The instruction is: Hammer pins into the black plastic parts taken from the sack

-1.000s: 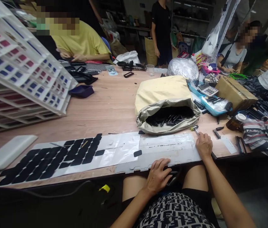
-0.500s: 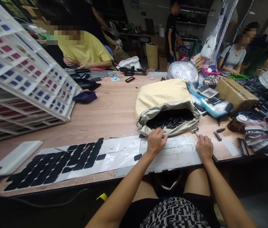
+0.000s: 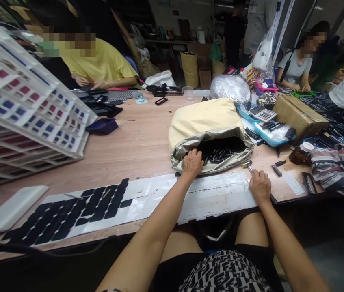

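At the left end of a cream sack's (image 3: pixel 202 117) open mouth is my left hand (image 3: pixel 193 162), its fingers curled down at the lower rim. The fingertips are hidden, so what they grip does not show. Inside the sack lie many slim black parts (image 3: pixel 220 155). My right hand (image 3: pixel 260 185) rests at the table edge, closed round the handle of a small mallet (image 3: pixel 247 164) with a yellowish head and metal neck. A white sheet (image 3: pixel 214 188) under clear film lies between my forearms, along the front edge.
Black rounded pads (image 3: pixel 68 215) cover the sheet's left part, beside a white flat device (image 3: pixel 13 209). A white crate (image 3: pixel 77 150) leans at the left. Blue trays (image 3: pixel 277 138), a carton (image 3: pixel 301 117), a brown jar (image 3: pixel 301 153) and a plaid cloth (image 3: pixel 339 170) stand right. Co-workers sit across.
My left hand has moved from above the sheet, forward to the sack's mouth. The right hand still holds the mallet in place. The view has shifted slightly.
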A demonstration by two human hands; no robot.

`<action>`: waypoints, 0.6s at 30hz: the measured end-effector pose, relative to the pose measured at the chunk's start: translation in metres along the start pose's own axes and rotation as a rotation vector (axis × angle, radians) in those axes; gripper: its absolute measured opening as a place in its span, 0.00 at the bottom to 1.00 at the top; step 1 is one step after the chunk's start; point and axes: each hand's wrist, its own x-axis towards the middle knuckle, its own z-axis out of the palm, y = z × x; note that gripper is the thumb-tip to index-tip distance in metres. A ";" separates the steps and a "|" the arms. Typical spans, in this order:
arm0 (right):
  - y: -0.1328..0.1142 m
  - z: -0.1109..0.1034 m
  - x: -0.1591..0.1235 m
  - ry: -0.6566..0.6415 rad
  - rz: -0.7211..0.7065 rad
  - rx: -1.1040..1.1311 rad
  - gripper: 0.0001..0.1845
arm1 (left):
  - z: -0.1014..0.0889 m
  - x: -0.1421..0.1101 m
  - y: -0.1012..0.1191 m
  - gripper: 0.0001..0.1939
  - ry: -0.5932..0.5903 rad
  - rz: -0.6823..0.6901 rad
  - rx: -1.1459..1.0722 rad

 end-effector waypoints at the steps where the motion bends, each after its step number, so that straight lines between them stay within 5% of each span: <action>1: 0.000 0.000 0.000 -0.001 0.001 -0.003 0.16 | -0.001 0.001 0.001 0.10 -0.009 -0.005 0.003; 6: -0.001 -0.002 0.001 -0.019 0.008 -0.005 0.16 | -0.013 -0.005 0.006 0.08 0.037 -0.025 -0.096; 10: -0.001 -0.002 0.000 -0.022 0.007 -0.002 0.16 | -0.021 -0.050 0.010 0.10 0.141 0.051 -0.329; 14: 0.000 -0.001 0.000 -0.006 0.003 -0.013 0.16 | -0.007 -0.096 0.023 0.08 -0.036 0.221 -0.527; 18: 0.002 0.001 0.001 0.020 -0.001 -0.009 0.17 | 0.016 -0.107 0.032 0.10 -0.113 0.119 -0.607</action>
